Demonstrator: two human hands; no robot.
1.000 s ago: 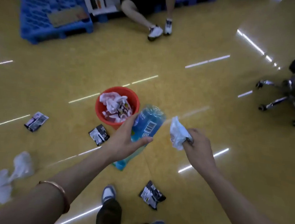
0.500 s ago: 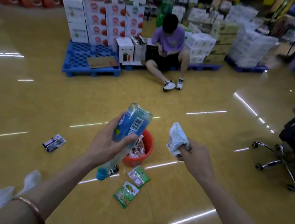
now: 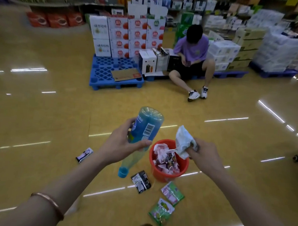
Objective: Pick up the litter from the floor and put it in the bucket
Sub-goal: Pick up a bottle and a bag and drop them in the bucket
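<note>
Wrappers in bucket, bottle left

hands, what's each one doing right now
left hand: grips the bottle, cap end down
right hand: pinches the crumpled paper, by the bucket

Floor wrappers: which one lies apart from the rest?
The dark, pale-striped wrapper left of the held bottle; the other three cluster by the red bucket.
</note>
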